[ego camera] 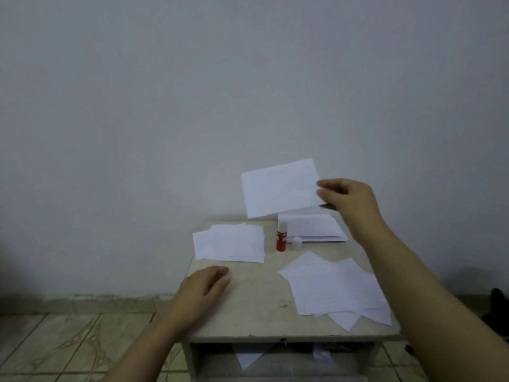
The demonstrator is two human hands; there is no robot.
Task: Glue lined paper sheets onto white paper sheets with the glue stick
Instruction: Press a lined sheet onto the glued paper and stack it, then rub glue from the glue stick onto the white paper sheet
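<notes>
The small bench [256, 307] sits low in the frame against a plain grey wall [192, 92], its front edge running across the lower middle and its left edge just beside the left hand [205, 285], which rests palm down on the bare top with fingers relaxed and slightly spread, holding nothing. A bare strip of benchtop lies open in the centre, between the paper piles. The right hand [348, 199], right of centre, pinches a sheet of paper [281, 187] at its right edge between thumb and fingers, lifted clear of the bench and tilted in front of the wall; faint lines barely show on it. Below it at the bench's far right edge lies a stack of white sheets [312, 230]. A red glue stick [281, 237] stands upright just left of that stack, uncapped, its white cap [297, 242] beside it. Another pile [230, 242] sits at the far left, and a fanned pile of lined sheets [336, 290] spreads over the near right corner, close to the edge. Tiled floor [55, 346] fills the lower left.
</notes>
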